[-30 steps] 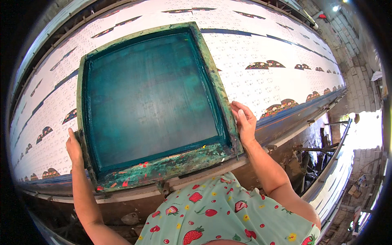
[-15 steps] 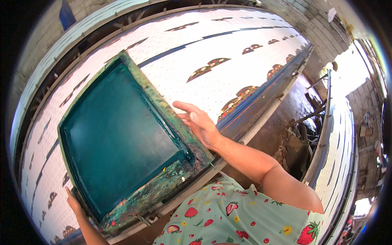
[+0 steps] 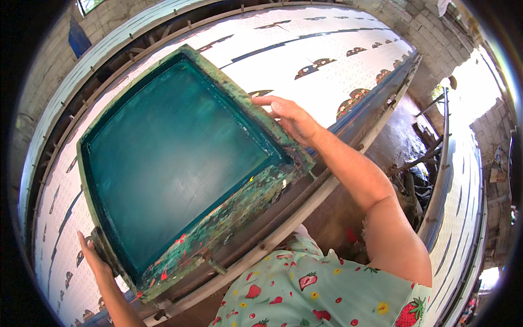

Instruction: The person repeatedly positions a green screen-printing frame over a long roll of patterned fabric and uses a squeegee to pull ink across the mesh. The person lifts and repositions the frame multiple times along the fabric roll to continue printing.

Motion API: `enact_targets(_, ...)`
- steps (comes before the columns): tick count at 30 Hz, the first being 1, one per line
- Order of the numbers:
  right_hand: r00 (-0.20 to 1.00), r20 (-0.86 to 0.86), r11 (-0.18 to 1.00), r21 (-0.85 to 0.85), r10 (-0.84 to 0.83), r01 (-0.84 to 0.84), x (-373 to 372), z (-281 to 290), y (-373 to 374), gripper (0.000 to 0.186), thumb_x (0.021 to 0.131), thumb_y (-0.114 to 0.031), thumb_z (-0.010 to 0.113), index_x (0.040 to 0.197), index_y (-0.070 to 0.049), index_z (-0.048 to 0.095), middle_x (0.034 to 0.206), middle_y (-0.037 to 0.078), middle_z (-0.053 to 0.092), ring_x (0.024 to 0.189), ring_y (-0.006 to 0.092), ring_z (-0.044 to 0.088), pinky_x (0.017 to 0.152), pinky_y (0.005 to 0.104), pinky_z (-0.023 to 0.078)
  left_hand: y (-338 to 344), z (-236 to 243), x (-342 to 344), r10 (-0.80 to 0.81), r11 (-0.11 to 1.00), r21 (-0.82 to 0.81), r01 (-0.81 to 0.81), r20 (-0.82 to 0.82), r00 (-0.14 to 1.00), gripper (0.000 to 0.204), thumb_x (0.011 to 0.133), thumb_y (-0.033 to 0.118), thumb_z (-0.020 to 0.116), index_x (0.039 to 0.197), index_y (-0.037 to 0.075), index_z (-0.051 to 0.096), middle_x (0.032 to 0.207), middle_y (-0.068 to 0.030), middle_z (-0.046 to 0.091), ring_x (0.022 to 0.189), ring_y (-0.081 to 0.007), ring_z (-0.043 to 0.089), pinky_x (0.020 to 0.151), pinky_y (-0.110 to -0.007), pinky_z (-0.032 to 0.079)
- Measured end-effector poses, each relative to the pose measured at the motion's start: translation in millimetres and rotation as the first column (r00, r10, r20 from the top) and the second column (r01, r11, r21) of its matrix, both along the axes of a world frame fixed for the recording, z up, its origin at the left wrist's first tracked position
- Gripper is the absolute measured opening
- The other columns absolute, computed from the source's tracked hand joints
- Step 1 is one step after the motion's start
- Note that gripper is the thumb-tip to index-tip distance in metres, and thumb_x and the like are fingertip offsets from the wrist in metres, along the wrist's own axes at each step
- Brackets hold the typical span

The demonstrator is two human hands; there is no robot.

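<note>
A wooden screen frame [image 3: 212, 215], weathered green with paint flecks and a dark teal mesh [image 3: 174, 163], lies tilted across the view over a long table covered in white printed fabric [image 3: 256, 41]. My left hand [image 3: 95, 256] grips its lower left side, one finger stretched upward along the outside and others partly hidden. My right hand [image 3: 289, 120] holds the upper part of the right side, fingertips on the outer edge and thumb raised. Short metal bolts project from the frame's near edge by the table rail. My forearms and strawberry-print top fill the lower part.
A rail [image 3: 283, 229] runs along the table's near edge. At right stands a second long white printed table [image 3: 457, 218], with metal supports and dark clutter [image 3: 419, 185] underneath in the gap. Block walls [image 3: 427, 30] surround the tables; a blue board [image 3: 81, 35] leans at the upper left.
The view has swung, so table and frame slant more steeply. My right hand, with fingers spread at the frame's edge half a second ago, now sits closer against it, higher in view.
</note>
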State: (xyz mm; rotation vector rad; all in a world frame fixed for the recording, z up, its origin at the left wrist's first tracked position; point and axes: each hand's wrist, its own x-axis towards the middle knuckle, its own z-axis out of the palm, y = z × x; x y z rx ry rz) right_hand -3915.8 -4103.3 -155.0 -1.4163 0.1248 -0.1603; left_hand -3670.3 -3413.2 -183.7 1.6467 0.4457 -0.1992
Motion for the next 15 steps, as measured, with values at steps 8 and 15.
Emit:
enact_targets(8, 0.994, -0.035, 0.994, 0.021, -0.102, 0.103, -58.3, -39.5, -231.4, 0.065, 0.107, -0.051, 0.068, 0.151, -0.004, 0.068, 0.149, 0.013, 0.067, 0.139, 0.0235, 0.059, 0.124, 0.0393, 0.041, -273.3, -1.5, -82.0, 0.016, 0.999, -0.039, -0.017, -0.007, 1.000, 0.078, 0.103, 0.082, 0.055, 0.094, 0.009, 0.078, 0.090, -0.0085, 0.079, 0.084, -0.0227, 0.073, 0.083, -0.037, 0.057)
enact_targets(15, 0.982, -0.045, 0.982, 0.045, -0.182, 0.184, -111.1, -54.8, -362.8, 0.069, 0.102, -0.053, 0.069, 0.149, -0.002, 0.068, 0.142, 0.012, 0.071, 0.130, 0.0220, 0.064, 0.117, 0.0374, 0.046, -407.9, -32.9, -134.1, 0.006, 0.982, -0.189, -0.015, -0.043, 0.999, 0.072, 0.108, 0.075, 0.054, 0.094, 0.008, 0.077, 0.092, -0.0088, 0.080, 0.089, -0.0228, 0.074, 0.089, -0.038, 0.057)
